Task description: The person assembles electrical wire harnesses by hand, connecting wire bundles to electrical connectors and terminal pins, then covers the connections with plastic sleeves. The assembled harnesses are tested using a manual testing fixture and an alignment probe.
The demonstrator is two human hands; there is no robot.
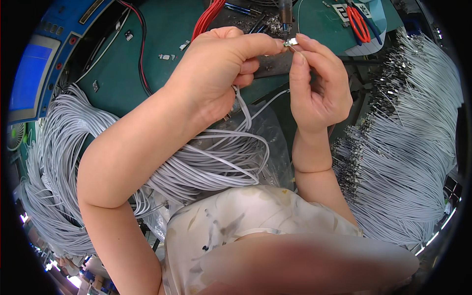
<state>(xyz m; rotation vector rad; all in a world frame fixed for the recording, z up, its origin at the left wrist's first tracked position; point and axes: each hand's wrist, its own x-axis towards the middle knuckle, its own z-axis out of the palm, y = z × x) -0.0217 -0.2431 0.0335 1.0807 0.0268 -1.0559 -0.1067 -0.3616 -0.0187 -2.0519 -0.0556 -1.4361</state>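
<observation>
Both hands meet at the top centre over a small silver plug connector [292,42] with a bit of green at its end. The thumb and forefinger of my left hand [211,69] pinch its left end; the other fingers are curled. My right hand [319,81] grips its right side with fingertips close together, and a thin wire shows beside the thumb. A grey cable [242,105] runs up beneath my left hand; whether it joins the connector is hidden. Just above the connector, a brown, metal-ended cylindrical tool [285,14] points down, its tip close to my fingertips.
Bundles of grey cables lie at left [64,128] and below my left forearm [211,167]. A large stack of grey cables [418,132] fills the right. Loose connectors [167,57] lie on the green mat [118,83]. Further back are red wires [209,17], orange-and-blue cutters [361,27] and a blue instrument [32,73].
</observation>
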